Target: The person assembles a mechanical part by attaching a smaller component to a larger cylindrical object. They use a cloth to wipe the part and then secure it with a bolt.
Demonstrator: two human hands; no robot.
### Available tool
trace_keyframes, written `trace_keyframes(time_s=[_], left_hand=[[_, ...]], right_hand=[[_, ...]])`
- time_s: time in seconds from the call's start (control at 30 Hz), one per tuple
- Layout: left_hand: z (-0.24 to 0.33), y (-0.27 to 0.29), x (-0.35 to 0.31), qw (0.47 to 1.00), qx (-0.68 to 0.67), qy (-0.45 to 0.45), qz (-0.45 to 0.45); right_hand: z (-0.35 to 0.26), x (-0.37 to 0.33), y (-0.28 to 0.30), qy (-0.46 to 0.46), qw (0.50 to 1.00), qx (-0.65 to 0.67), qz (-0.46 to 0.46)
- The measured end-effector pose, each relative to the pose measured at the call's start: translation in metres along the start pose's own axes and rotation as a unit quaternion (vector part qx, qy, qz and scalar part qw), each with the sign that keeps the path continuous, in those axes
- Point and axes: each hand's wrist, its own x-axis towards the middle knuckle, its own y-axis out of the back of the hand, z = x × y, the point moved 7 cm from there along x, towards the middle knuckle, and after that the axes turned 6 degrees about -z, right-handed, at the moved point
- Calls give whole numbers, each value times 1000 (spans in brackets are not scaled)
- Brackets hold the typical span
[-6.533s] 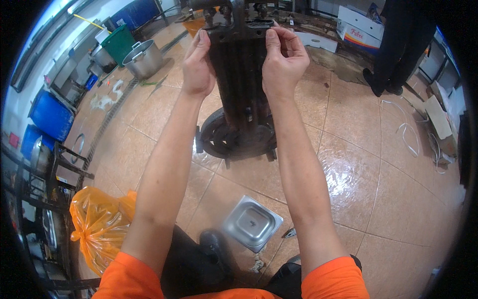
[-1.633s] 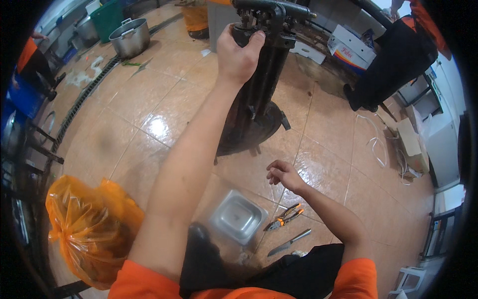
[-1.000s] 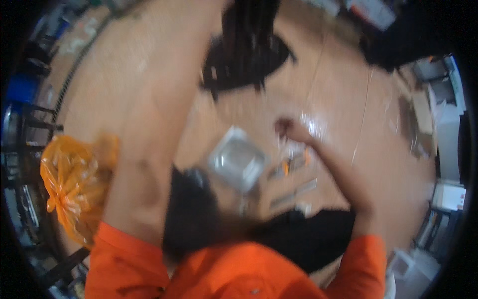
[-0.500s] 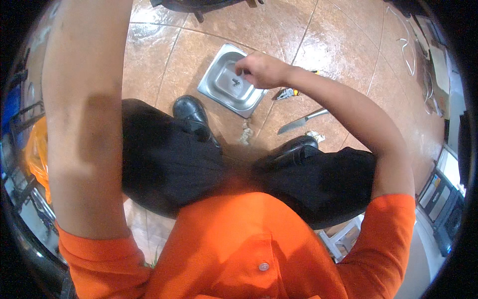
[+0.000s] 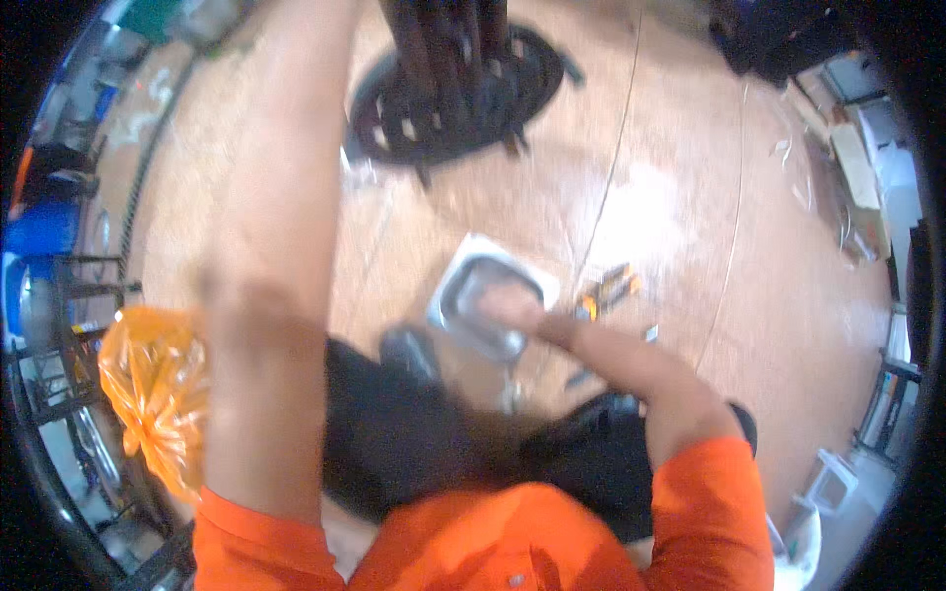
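My right hand [image 5: 507, 300] is down in a rectangular metal pan [image 5: 456, 276] on the floor in front of my shoes. Motion smears its fingers, and whether they hold anything does not show. My left arm [image 5: 271, 295] reaches up and forward past the top edge of the picture, so the hand itself is out of sight. Orange-and-black hand tools [image 5: 619, 283] lie on the floor to the right of the pan. Nearer my right shoe is the blurred blade of a knife [image 5: 581, 378].
A dark round base with short feet [image 5: 443, 123] stands on the tiled floor ahead. A tied orange plastic bag [image 5: 153, 389] is at my left beside dark metal frames. Boxes and cables [image 5: 852, 177] line the far right, and a white plastic stool [image 5: 828, 483] stands at the near right.
The view has tilted up, so pan and tools appear lower and more of the dark base and orange bag shows. My right hand stays at the pan, now more blurred.
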Motion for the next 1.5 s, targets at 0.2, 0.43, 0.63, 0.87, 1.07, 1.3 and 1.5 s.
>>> trace_keyframes(time_s=[0.2,0.43,0.63,0.87,1.07,1.3,1.5], left_hand=[[-12,11,26,1000,-23,-1,3],[-23,16,26,995,-83,28,53],[-23,4,22,992,-103,27,62],[-27,28,25,992,-87,46,76],[-22,18,21,994,-79,30,69],[-23,8,21,994,-89,35,52],[-23,0,23,994,-94,22,49]], right_hand=[[-17,0,30,41,999,-15,13],[-23,-12,43,24,995,-80,50],[-19,11,135,31,999,36,9],[-54,-61,459,240,731,473,428],[-63,-85,541,287,610,362,644],[-84,-103,544,188,605,195,749],[-87,-110,544,167,613,158,756]])
